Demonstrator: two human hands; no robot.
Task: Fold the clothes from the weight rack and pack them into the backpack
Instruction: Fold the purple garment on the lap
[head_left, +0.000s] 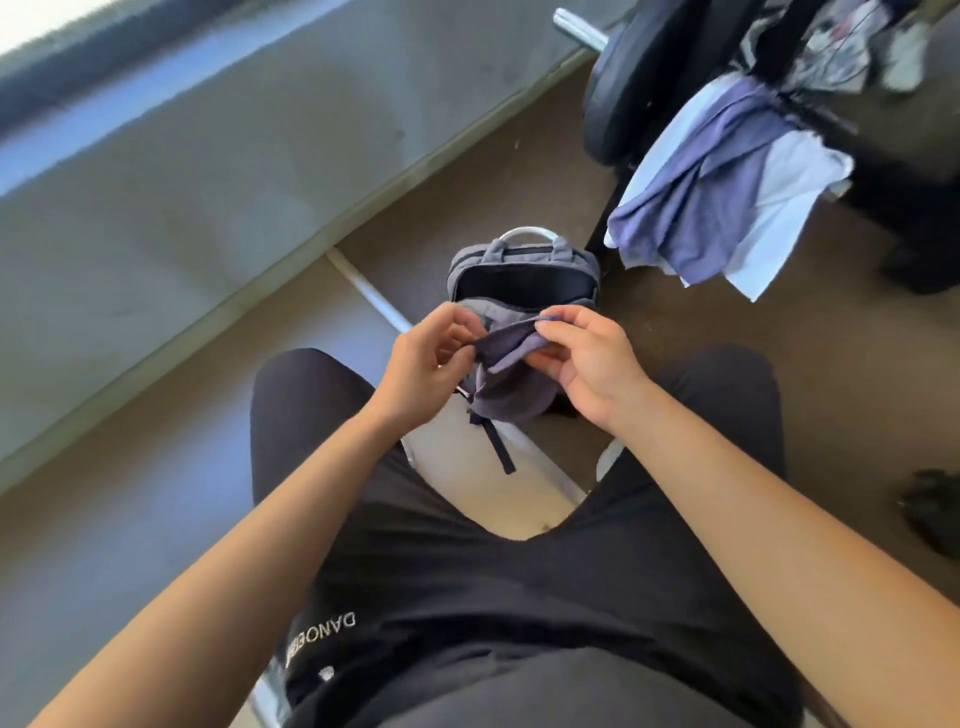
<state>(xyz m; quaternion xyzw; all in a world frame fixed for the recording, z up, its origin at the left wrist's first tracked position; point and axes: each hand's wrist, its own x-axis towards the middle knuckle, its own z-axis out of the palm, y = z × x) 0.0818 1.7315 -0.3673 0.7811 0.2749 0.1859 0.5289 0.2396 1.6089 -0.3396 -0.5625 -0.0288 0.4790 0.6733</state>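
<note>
Above the open backpack (522, 283) on the floor, a small purple garment (506, 374) pinched between left hand (423, 358) and right hand (587, 358), each grip closed on its top edge. Likely to bunch or slip if one pinch loosens mid-fold. Beyond, more clothes (727, 192) draped on the weight rack (893, 171); bare floor around the backpack.

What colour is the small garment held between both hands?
Dusky purple-blue, plain, no visible pattern. The garment shows in the head view, pinched by left hand and right hand.
</note>
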